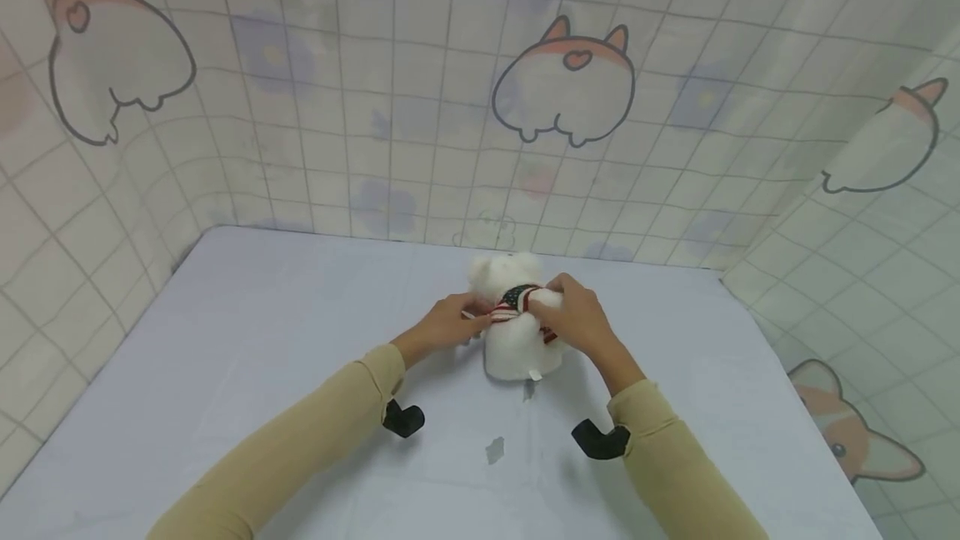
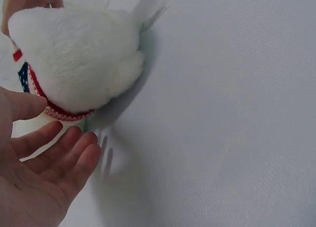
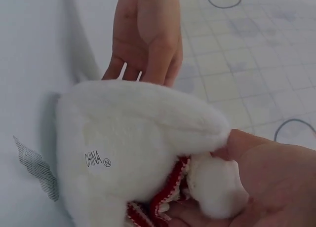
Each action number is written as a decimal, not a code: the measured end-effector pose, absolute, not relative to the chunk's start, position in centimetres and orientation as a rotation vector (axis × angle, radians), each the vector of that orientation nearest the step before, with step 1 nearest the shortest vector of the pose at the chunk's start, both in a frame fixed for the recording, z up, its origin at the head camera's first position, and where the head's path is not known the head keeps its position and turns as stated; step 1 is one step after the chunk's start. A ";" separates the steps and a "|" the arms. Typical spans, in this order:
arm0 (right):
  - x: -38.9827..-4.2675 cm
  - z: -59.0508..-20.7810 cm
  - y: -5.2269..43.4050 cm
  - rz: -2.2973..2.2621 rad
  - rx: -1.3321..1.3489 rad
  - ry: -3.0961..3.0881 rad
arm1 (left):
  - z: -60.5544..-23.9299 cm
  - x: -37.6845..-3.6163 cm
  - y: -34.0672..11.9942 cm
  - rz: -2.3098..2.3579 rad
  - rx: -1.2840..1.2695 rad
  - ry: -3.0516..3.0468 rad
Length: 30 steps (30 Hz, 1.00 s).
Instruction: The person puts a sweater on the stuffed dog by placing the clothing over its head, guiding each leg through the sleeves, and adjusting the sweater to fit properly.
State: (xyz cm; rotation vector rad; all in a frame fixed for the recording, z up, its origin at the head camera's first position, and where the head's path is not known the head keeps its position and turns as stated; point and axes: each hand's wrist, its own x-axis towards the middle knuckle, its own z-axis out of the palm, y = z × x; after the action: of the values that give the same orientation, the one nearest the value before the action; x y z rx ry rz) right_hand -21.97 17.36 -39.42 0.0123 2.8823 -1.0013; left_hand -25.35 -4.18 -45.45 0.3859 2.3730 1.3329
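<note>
A white plush bear (image 1: 516, 352) sits upright on the table with its back toward the head camera. It wears a knitted top (image 1: 516, 298) with dark starred and red-and-white striped patches. On its left side my left hand (image 1: 446, 323) has thumb and fingers about the bear's side at the top's edge; the exact contact is partly hidden. My right hand (image 1: 581, 315) grips the bear's right arm, thumb on the fur and fingers beneath, beside the red trim (image 3: 175, 180). The right wrist view shows a print reading CHINA (image 3: 98, 159) on the fur.
A pale cloth covers the table (image 1: 300, 315), with a grey patch (image 1: 495, 450) in front of the bear. Tiled-pattern curtains (image 1: 420, 107) with cartoon dogs hang behind and at both sides. Black mounts (image 1: 600, 440) stick out by both sleeves.
</note>
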 end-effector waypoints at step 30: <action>-23.5 -42.5 17.0 -1.937 0.134 2.300 | -45.1 -25.1 -6.5 1.934 0.296 1.923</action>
State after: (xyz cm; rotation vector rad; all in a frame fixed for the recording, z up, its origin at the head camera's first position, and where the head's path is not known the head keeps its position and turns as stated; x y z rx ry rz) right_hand -23.47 17.00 -42.55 0.1336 2.3002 -1.9374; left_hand -25.15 -6.49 -45.12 0.2961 1.9226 1.9337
